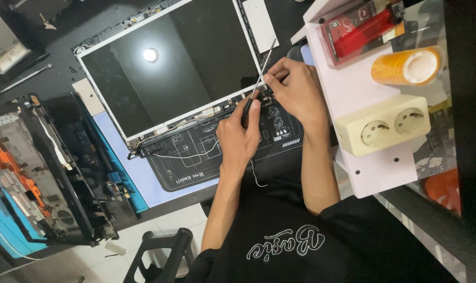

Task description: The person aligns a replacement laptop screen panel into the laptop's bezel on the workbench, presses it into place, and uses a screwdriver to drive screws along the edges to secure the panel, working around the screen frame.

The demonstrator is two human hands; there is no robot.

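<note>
At the lower right corner of the bare laptop screen panel [169, 68] on the worktop [301, 15], the left hand [239, 139] grips a screwdriver [259, 81] upright while the right hand [295, 89] pinches its shaft beside the hinge.

Electronics repair workshop. Evidence: bare laptop screen panel [169, 68] lying on a dark tabletop [33, 52]; printed repair mat [217, 152] just below the panel; gutted laptop chassis [44, 167] to its left; double power socket [383, 124] to its right.
</note>
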